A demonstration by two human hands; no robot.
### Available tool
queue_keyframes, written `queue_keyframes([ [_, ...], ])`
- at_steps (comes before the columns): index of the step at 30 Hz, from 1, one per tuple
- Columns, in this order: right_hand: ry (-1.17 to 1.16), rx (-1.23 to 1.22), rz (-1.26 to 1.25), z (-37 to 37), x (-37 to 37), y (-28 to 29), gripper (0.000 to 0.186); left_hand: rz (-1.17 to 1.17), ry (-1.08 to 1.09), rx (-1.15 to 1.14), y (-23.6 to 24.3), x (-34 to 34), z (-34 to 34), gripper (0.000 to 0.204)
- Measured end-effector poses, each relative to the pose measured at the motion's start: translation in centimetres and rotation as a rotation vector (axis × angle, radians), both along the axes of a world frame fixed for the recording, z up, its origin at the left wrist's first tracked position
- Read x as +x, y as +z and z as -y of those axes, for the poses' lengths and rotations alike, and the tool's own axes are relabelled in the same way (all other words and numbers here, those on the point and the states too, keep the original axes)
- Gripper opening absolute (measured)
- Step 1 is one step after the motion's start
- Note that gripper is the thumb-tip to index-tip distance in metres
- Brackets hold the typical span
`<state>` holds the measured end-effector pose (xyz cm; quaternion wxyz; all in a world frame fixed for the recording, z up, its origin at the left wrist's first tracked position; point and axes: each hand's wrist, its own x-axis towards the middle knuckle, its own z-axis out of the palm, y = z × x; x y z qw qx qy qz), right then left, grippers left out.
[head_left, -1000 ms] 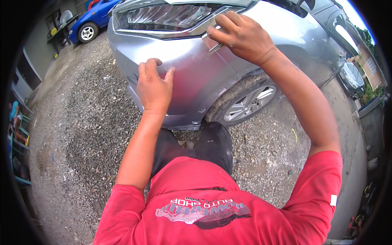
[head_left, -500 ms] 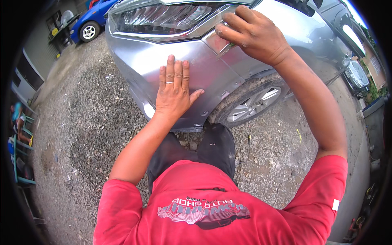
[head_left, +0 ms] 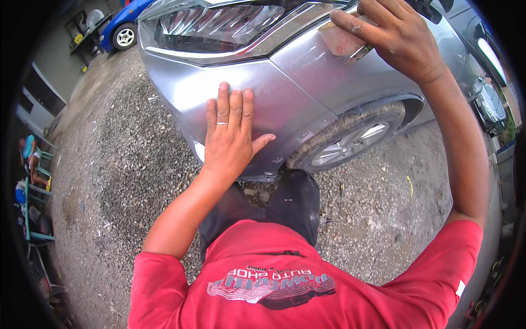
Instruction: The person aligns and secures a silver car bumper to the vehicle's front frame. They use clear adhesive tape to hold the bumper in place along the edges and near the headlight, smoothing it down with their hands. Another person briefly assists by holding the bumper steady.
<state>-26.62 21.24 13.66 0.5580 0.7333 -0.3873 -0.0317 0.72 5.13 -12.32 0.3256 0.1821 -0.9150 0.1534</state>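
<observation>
In front of me is the corner of a silver car, its bumper (head_left: 181, 90) on the left and its fender (head_left: 315, 71) on the right. My left hand (head_left: 234, 137), a ring on one finger, lies flat on the bumper with its fingers stretched out. Higher up, my right hand (head_left: 402, 46) grips a thin, flat, scraper-like piece (head_left: 341, 41) against the upper fender, beside the headlight (head_left: 224, 27). That piece looks pinkish and shiny, and my fingers partly cover it, so its exact kind is unclear.
The car's front wheel (head_left: 350, 142) is close to my legs on the right. Gravel (head_left: 120, 181) covers the ground. A blue car (head_left: 123, 27) stands at the far left, a person (head_left: 30, 153) sits by green chairs (head_left: 38, 214), and another vehicle (head_left: 486, 104) is parked far right.
My right hand has slid up and to the right along the fender with the flat piece. My left hand stays flat on the bumper. The view has shifted slightly.
</observation>
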Motion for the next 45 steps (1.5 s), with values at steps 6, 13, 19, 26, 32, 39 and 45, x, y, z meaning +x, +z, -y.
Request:
queue_keyframes([
  [6,0.009,-0.011,-0.049,0.1,-1.2,0.1,0.043,0.008,-0.023,0.061,2.2,-1.6,-1.1,0.133],
  [13,0.107,-0.049,-0.127,1.1,-3.2,0.0,0.048,0.0,-0.023,0.135,4.1,-3.2,-2.4,0.135],
  [19,0.115,-0.073,-0.198,0.7,-3.9,0.8,0.046,0.076,0.062,0.18,6.5,-3.4,-4.0,0.126],
  [26,0.252,-0.11,-0.156,1.5,-3.4,0.5,0.045,0.104,0.104,0.141,8.3,-3.7,-4.8,0.118],
  [32,0.267,-0.105,-0.089,1.3,-3.7,0.2,0.047,0.152,0.143,0.065,9.1,-3.5,-5.2,0.113],
  [39,0.202,-0.134,-0.164,0.2,-2.5,1.2,0.045,0.164,0.092,-0.009,9.1,-3.6,-4.4,0.113],
  [45,0.174,-0.097,-0.057,0.2,-1.8,1.1,0.042,0.081,0.048,-0.017,7.9,-4.4,-4.0,0.118],
])
